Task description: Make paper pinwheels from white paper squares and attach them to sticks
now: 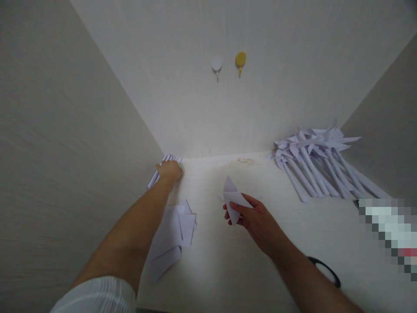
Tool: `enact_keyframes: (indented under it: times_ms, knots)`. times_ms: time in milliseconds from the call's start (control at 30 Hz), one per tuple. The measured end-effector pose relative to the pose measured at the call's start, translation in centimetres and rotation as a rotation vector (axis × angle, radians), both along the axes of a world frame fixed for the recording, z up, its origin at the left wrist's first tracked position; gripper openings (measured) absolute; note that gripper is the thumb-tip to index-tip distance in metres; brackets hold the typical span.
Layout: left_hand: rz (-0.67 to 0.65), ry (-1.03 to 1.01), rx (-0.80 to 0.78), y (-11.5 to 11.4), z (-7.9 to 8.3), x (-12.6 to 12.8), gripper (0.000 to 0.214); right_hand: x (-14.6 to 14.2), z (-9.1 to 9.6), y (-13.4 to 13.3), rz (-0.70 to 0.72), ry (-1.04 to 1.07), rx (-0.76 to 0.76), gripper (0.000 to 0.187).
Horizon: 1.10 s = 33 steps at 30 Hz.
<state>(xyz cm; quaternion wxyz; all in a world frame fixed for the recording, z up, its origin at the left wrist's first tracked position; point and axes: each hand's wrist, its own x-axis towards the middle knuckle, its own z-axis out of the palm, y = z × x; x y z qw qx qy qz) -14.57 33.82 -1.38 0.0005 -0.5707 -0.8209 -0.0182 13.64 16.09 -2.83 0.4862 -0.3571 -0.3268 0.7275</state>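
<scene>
Between the thumb and fingers of my right hand (249, 211) is a folded white paper pinwheel head (232, 200), its pointed blades sticking out up, down and to the right. My left hand (170, 170) reaches far forward and rests on a bundle of rolled white paper sticks (153, 179) against the left wall. The back of that hand faces me, and its fingertips are mostly hidden, so their grip does not show. Nearer to me, partly behind my left forearm, lie loose white paper squares (167, 232) in an overlapping pile.
Several paper pinwheels on sticks (312, 161) are heaped at the back right. A black scissors handle (325, 269) shows beside my right forearm. At the right edge lies a blurred-out flat object (391, 226). A white hook (216, 64) and a yellow hook (240, 59) hang on the back wall.
</scene>
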Motion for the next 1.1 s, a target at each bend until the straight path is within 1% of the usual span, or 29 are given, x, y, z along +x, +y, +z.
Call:
enact_keyframes:
  times_ms: [100,167,233,300,333,400,500,533,567,633,667,733,800,833,867,933,1000,1033,1100]
  knots:
    - [0.054,-0.071,-0.015,0.8,0.5,0.1,0.04,0.3,0.1,0.1,-0.024,-0.02,-0.005,0.033]
    - [0.061,-0.157,-0.009,0.7,1.6,0.4,0.04,0.4,0.3,0.1,-0.042,-0.029,-0.006,0.035]
    - [0.033,-0.274,0.014,-0.2,3.2,1.1,0.039,0.4,0.8,0.0,-0.068,-0.035,-0.009,0.037]
    - [-0.043,-0.425,0.049,-2.3,5.0,2.4,0.033,0.4,1.5,-0.2,-0.1,-0.041,0.009,0.036]
    - [-0.087,-0.508,0.069,-3.8,5.8,3.2,0.025,0.5,1.9,-0.3,-0.116,-0.047,0.028,0.036]
    - [-0.184,-0.676,0.095,-7.8,7.2,5.0,0.021,0.7,3.2,-0.8,-0.15,-0.06,0.081,0.034]
    - [-0.323,-0.902,0.138,-14.9,8.2,7.5,0.018,1.2,5.8,-2.1,-0.195,-0.063,0.177,0.031]
    - [-0.391,-1.126,0.192,-17.2,8.3,8.3,0.019,1.4,6.7,-2.6,-0.207,-0.056,0.209,0.03]
    - [-0.434,-1.319,0.211,-19.4,8.2,9.0,0.022,1.6,7.6,-3.3,-0.216,-0.05,0.24,0.029]
    - [-0.435,-1.577,0.191,-23.0,8.1,10.3,0.026,2.0,9.2,-4.9,-0.224,-0.051,0.299,0.026]
    - [-0.424,-1.655,0.17,-24.5,8.0,10.9,0.029,2.1,9.9,-5.7,-0.223,-0.06,0.328,0.025]
    - [-0.406,-1.746,0.144,-26.8,7.9,12.1,0.033,2.5,11.0,-7.2,-0.222,-0.087,0.38,0.022]
    - [-0.406,-1.787,0.135,-28.2,8.0,13.0,0.033,2.8,11.8,-8.7,-0.222,-0.114,0.405,0.02]
    - [-0.415,-1.788,0.156,-28.7,8.2,13.3,0.033,3.0,12.1,-9.3,-0.222,-0.123,0.413,0.019]
    - [-0.426,-1.769,0.198,-29.1,8.4,13.6,0.032,3.2,12.3,-9.9,-0.223,-0.127,0.42,0.019]
    - [-0.428,-1.693,0.337,-29.5,9.0,13.8,0.033,3.7,12.7,-10.9,-0.225,-0.124,0.431,0.019]
    - [-0.38,-1.644,0.46,-29.6,9.8,13.7,0.033,4.3,12.9,-11.8,-0.231,-0.114,0.439,0.019]
    - [-0.353,-1.662,0.5,-29.6,10.2,13.6,0.033,4.6,12.9,-12.2,-0.234,-0.11,0.435,0.018]
    - [-0.357,-1.74,0.585,-29.6,10.9,13.4,0.032,5.1,12.8,-12.8,-0.244,-0.102,0.425,0.016]
